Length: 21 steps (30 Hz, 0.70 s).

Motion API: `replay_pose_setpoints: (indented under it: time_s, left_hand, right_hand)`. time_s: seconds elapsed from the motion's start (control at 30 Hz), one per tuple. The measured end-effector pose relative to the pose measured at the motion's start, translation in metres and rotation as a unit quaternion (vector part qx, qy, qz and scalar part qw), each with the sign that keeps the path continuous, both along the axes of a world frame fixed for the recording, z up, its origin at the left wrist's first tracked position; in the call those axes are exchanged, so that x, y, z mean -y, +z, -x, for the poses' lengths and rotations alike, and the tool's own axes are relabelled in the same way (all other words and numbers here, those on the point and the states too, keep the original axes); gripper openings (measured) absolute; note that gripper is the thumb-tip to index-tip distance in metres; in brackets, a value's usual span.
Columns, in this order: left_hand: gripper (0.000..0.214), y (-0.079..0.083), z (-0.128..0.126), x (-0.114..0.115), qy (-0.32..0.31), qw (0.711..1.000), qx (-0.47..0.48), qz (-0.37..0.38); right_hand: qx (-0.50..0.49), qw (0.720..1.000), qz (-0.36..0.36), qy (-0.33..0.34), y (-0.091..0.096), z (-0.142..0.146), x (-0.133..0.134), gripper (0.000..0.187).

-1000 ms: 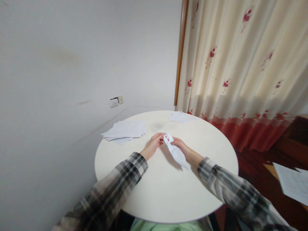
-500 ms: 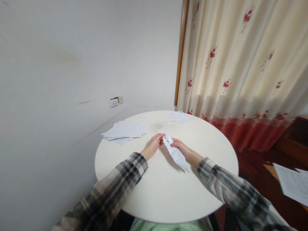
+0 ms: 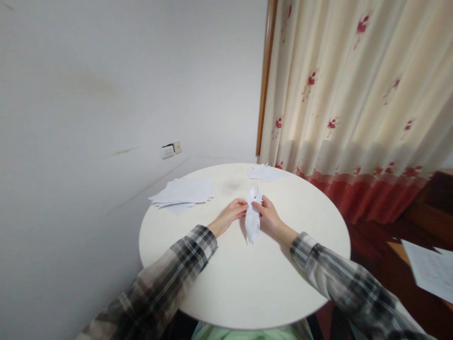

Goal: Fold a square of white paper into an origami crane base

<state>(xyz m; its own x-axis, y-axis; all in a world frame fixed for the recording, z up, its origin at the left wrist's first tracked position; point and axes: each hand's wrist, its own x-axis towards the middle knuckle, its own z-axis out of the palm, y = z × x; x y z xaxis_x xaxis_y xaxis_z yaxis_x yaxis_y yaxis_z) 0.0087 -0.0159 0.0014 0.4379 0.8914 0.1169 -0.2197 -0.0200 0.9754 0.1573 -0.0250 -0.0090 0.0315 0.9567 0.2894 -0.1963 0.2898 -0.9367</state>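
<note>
Round white surface (image 3: 226, 278) in the corner of a room, as viewed from the wearer's head. A narrow, creased piece of white paper (image 3: 252, 224) with ragged ends and a small hole near its far end is held above the middle of the surface, its long axis directed away from the body. It is gripped by the fingers of the right hand (image 3: 271, 215), the thumb being laid across the near face. The fingers of the left hand (image 3: 233, 210) are drawn close together at the paper's left edge; whether the edge is pinched by them cannot be told. Both forearms are covered by plaid sleeves (image 3: 191, 248). At the far left of the surface, a loose stack of white sheets (image 3: 184, 190) is spread unevenly; at the far edge, a smaller pile of paper pieces (image 3: 264, 173) is seen. A grey smudge (image 3: 231, 185) is visible between them. The pale wall (image 3: 88, 108) is fitted with a white socket (image 3: 167, 151) and marked by stains. To the right, a cream curtain (image 3: 336, 94) is patterned with red flowers and bordered in red above a dark reddish floor (image 3: 368, 250).
</note>
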Motion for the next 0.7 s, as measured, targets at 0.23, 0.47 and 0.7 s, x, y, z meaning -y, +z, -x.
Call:
replay_pose_setpoints:
  time_s: [0.23, 0.47, 0.7]
  left_hand:
    - [0.034, -0.004, -0.001, -0.001, -0.03, 0.999, -0.024, -0.008]
    - [0.033, -0.002, -0.002, -0.001, -0.033, 0.999, -0.036, -0.02]
    - [0.043, -0.002, -0.003, 0.001, -0.032, 0.997, -0.041, -0.051]
  right_hand:
    - [0.007, 1.0, -0.003, 0.017, 0.01, 0.001, 0.007, 0.036]
    - [0.019, 1.0, -0.012, 0.019, 0.012, 0.0, 0.006, 0.037]
    - [0.034, 0.998, -0.04, 0.024, 0.009, 0.0, 0.003, 0.036]
